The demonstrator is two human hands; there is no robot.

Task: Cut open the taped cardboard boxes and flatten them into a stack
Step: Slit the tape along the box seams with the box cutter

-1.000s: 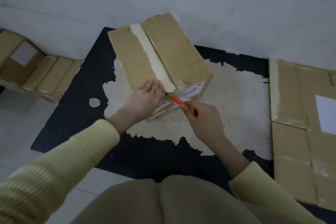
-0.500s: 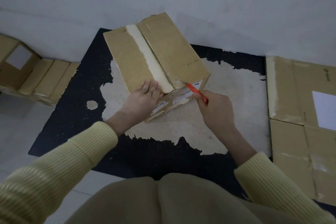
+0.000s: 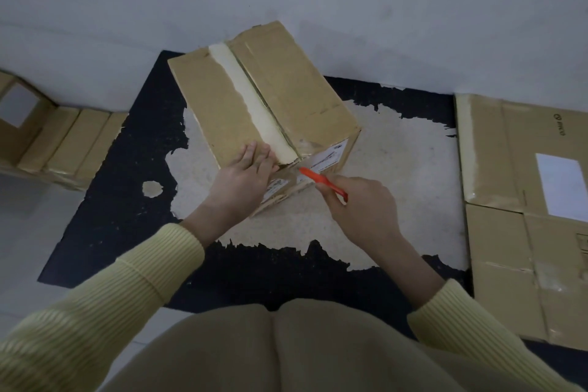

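Observation:
A brown cardboard box [image 3: 296, 89] stands on a worn black mat [image 3: 127, 207], with a strip of pale tape [image 3: 251, 105] running along its top seam. My left hand [image 3: 245, 178] lies flat on the box's near top edge, fingers straight, just left of the tape. My right hand [image 3: 362, 210] grips an orange cutter [image 3: 321, 181]. The cutter's tip points at the box's near end face, below the end of the tape and beside the white shipping labels [image 3: 327, 157].
Flattened cardboard [image 3: 525, 200] with a white label lies on the floor at the right. More cardboard boxes [image 3: 54, 137] lie at the left by the wall. A pale wall rises right behind the box. My knees fill the bottom of the view.
My right hand swung the cutter right along the box's near end face and has now come back toward the tape's end. My left hand has stayed pressed on the box top.

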